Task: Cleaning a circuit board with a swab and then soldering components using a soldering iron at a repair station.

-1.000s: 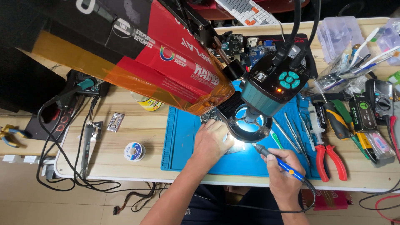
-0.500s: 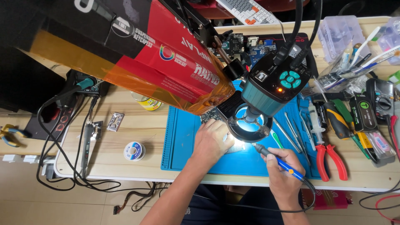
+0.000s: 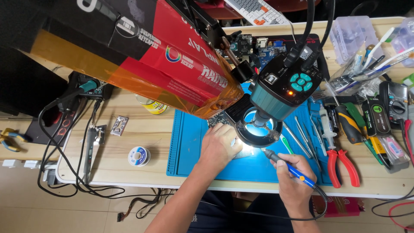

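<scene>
A: We start with the wooden counter (image 3: 129, 133) and the blue silicone work mat (image 3: 189, 146) spread over its middle, probably there to shield the wood from heat.

B: Above the mat we see the teal microscope camera (image 3: 284, 92) on its boom, its ring light (image 3: 257, 129) glowing down on the lit spot. It hangs directly over the work so the view stays magnified and bright. At the far left a big red and orange box (image 3: 172, 64) leans over the scene.

A: Under the light lies the circuit board (image 3: 224, 118), mostly hidden by the lens and the hand. Our left hand (image 3: 220, 146) rests flat on it, fingers curled down and pressing, with nothing grasped; we judge it is steadying the board.

B: Our right hand (image 3: 291, 177) sits near the mat's near right edge. Its fingers are closed around the blue soldering iron (image 3: 289, 166) like a pen, tip aimed left toward the lit spot, cable trailing off the near edge.

A: Right of the mat, the red-handled pliers (image 3: 340, 166) and a row of tweezers (image 3: 302, 138) lie close by, within easy reach.

B: To the left, well apart, sits a small spool of solder wire (image 3: 139, 156).
</scene>
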